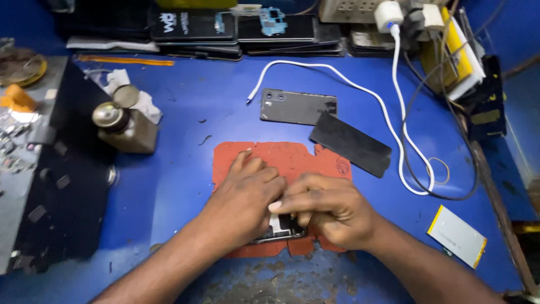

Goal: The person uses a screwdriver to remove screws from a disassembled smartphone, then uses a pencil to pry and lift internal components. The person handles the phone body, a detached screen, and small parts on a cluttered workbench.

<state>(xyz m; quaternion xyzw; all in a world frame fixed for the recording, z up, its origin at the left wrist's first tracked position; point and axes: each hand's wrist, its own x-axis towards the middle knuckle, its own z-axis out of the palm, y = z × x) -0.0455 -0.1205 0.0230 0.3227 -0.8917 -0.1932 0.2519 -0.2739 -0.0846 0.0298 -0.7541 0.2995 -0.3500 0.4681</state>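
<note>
An opened phone lies on a worn red mat on the blue bench, mostly hidden under both hands. My left hand lies flat over the phone's upper part and presses it down. My right hand curls over the phone from the right, with its thumb and fingertips pinched at the exposed inner parts. Whether the fingers hold a small tool or part, I cannot tell.
A grey phone back cover and a black panel lie beyond the mat. A white cable loops on the right, near a flat battery. A metal-capped bottle stands left. Stacked phones line the back edge.
</note>
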